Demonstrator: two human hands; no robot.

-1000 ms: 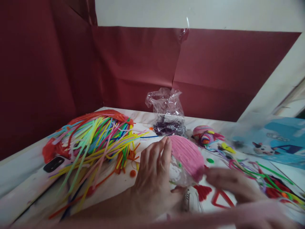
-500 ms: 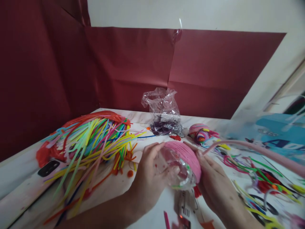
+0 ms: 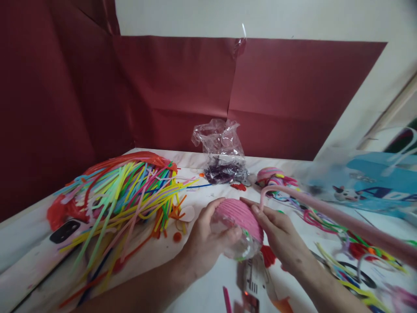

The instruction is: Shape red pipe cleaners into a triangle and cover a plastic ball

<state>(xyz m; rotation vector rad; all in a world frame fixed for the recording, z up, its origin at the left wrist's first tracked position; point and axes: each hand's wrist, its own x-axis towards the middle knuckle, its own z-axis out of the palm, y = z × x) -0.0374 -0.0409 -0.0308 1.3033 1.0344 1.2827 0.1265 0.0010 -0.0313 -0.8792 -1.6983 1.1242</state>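
Observation:
My left hand (image 3: pixel 208 237) is wrapped round a clear plastic ball-like shell (image 3: pixel 233 250), its thumb across the clear side. Rows of pink pipe cleaner (image 3: pixel 237 213) cover the upper part of the shell. At the right edge my right hand (image 3: pixel 276 226) pinches a loose length of pink pipe cleaner (image 3: pixel 312 202), which arches up and runs off to the right. The right fingertips also touch the covered shell. Below the shell lies a white device (image 3: pixel 254 278) with slots and a small red light, probably a glue gun.
Many coloured pipe cleaners (image 3: pixel 130 191) spill from a red wrapper on the left, beside a phone (image 3: pixel 65 230). A clear bag with dark contents (image 3: pixel 224 169) stands at the back. Right are a striped wrapped ball (image 3: pixel 269 174), scattered pipe cleaners (image 3: pixel 348 278) and a blue bag (image 3: pixel 374 178).
Both hands and the shell have shifted slightly left. The shell has turned, showing less of its clear opening. The loose pink pipe cleaner now bends up more sharply at the right fingers.

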